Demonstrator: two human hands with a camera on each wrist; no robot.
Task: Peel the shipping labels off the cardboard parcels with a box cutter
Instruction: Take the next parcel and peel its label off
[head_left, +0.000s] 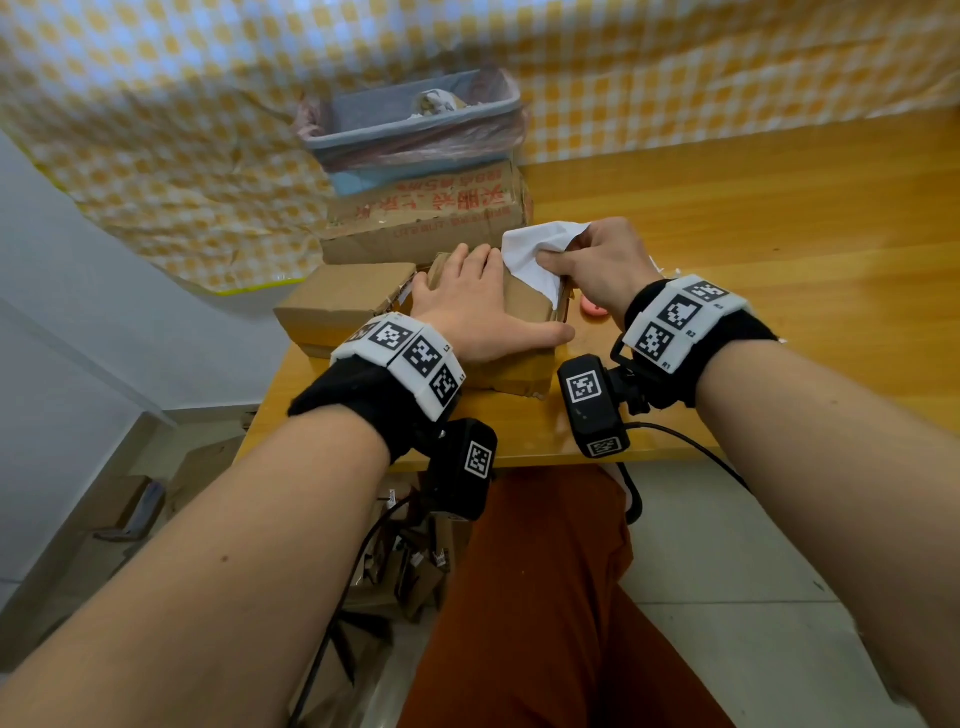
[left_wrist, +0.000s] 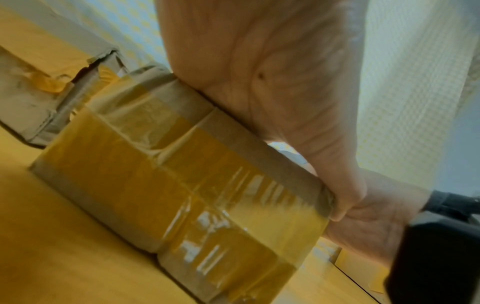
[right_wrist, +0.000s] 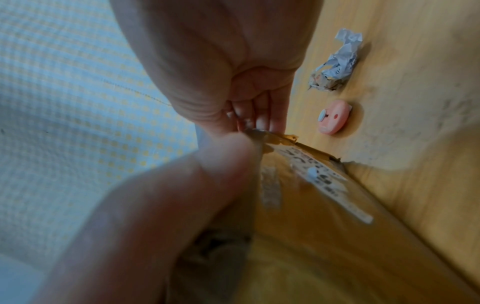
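Observation:
A small taped cardboard parcel (head_left: 519, 371) (left_wrist: 182, 185) lies at the table's near left edge. My left hand (head_left: 483, 306) (left_wrist: 259, 82) presses flat on its top, with the thumb along the near edge. A white shipping label (head_left: 535, 249) is lifted off the parcel's far right corner, still attached low down; its printed side (right_wrist: 324, 179) shows in the right wrist view. My right hand (head_left: 558, 254) (right_wrist: 246, 131) pinches the label's raised part. The pink round box cutter (right_wrist: 333, 117) (head_left: 592, 309) lies loose on the table to the parcel's right, mostly hidden behind my right hand in the head view.
A second small parcel (head_left: 343, 301) sits left of the held one, and a larger box with red print (head_left: 426, 218) behind it carries a lined blue bin (head_left: 410, 124). A crumpled label (right_wrist: 335, 67) lies beyond the cutter. The wooden table (head_left: 779, 234) stretches right.

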